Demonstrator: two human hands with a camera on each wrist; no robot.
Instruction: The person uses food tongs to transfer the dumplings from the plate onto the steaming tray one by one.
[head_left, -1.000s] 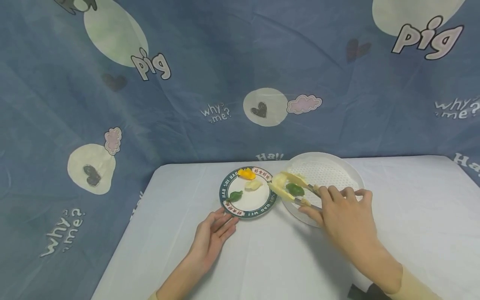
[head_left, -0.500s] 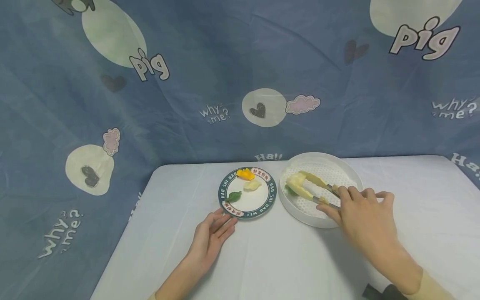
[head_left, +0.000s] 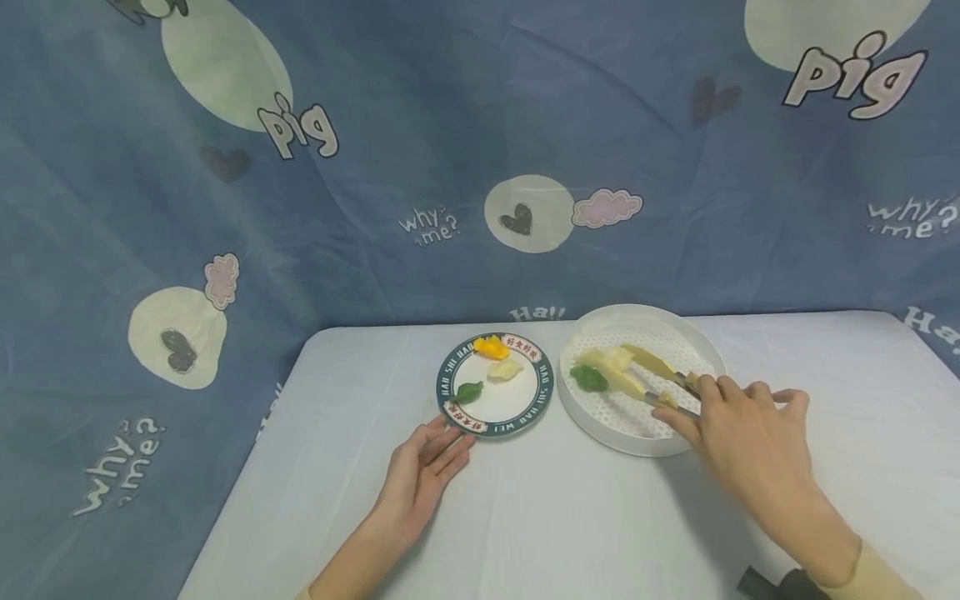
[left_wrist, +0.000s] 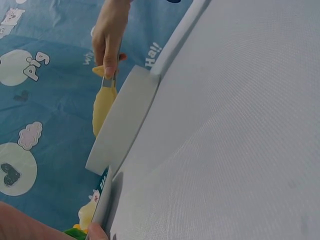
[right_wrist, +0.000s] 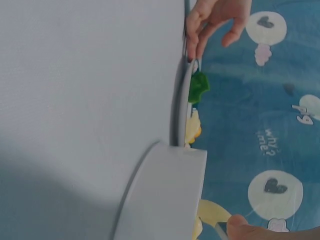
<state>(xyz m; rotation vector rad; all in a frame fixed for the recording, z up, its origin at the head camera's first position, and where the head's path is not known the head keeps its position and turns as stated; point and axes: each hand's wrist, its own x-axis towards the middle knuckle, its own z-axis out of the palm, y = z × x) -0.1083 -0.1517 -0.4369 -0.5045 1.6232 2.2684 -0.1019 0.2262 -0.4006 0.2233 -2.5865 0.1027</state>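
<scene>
Yellow-and-steel tongs (head_left: 631, 386), right hand (head_left: 750, 443) gripping, axis leftward | green leaf-shaped piece (head_left: 588, 378) near far end | left hand (head_left: 422, 468) relaxed, farther off

Tongs (head_left: 634, 386): metal arms (head_left: 684, 410), smooth plastic-looking ends (head_left: 618, 378). Tray (head_left: 619, 442): matt, plastic-looking, bumpy floor (head_left: 622, 414). Plate (head_left: 504, 407): smooth. Backdrop (head_left: 420, 283): creased cloth.

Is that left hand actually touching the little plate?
Touching. The right wrist view shows the left hand meeting the plate at its near rim; the head view agrees.
</scene>
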